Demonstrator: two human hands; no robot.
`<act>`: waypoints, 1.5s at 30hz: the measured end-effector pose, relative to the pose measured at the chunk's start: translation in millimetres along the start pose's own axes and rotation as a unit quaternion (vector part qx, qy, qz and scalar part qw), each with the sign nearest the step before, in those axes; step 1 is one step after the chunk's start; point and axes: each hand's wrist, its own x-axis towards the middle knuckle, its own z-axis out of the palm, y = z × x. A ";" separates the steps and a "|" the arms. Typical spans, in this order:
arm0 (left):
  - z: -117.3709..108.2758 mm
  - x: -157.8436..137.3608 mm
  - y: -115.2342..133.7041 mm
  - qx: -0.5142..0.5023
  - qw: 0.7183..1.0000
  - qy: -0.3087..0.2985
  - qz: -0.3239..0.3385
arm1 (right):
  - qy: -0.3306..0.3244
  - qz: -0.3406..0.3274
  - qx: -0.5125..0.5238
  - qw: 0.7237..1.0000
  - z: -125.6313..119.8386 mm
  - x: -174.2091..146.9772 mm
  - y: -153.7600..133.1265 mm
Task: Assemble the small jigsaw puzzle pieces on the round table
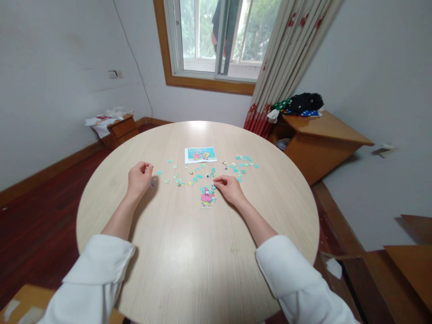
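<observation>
A partly joined jigsaw puzzle (pixel 206 198) with a pink starfish character lies on the table in front of me. At its upper right edge, my right hand (pixel 231 188) pinches a small puzzle piece (pixel 213 184) between thumb and fingertips. To the left, my left hand (pixel 139 180) is held with curled fingers just over the table; whatever may be inside them is hidden. Beside it lies a loose teal piece (pixel 159 173). Several more loose pieces (pixel 197 178) are scattered between my hands, and another cluster (pixel 243 158) spreads beyond the right one.
The round wooden table (pixel 175 261) carries a picture card (pixel 201 155) of the cartoon scene behind the pieces. A wooden cabinet (pixel 324 139) with clothes (pixel 305 103) on it stands at the right, near the curtain (pixel 280 58). A small wooden stool (pixel 123 130) stands back left.
</observation>
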 end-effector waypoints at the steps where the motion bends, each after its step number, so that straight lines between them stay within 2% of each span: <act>1: 0.0 -0.1 0.2 0.000 1.000 0.000 0.000 | 0.000 0.000 -0.002 1.000 -0.1 -0.2 -0.5; 17: -3.1 -3.5 8.8 0.011 1.000 0.001 -0.010 | 0.011 -0.042 -0.059 0.997 -5.9 -2.8 -5.6; 22: -2.8 -2.6 7.5 0.011 1.000 -0.002 -0.014 | 0.000 -0.051 -0.056 0.997 -8.7 -1.6 -5.9; 27: -2.1 -2.0 5.5 0.012 1.000 0.000 -0.010 | 0.017 -0.060 -0.066 0.996 -9.7 -2.2 -6.9; 45: -1.7 -2.1 3.9 0.007 1.000 0.000 -0.005 | 0.017 -0.050 -0.074 0.996 -8.4 -3.4 -7.0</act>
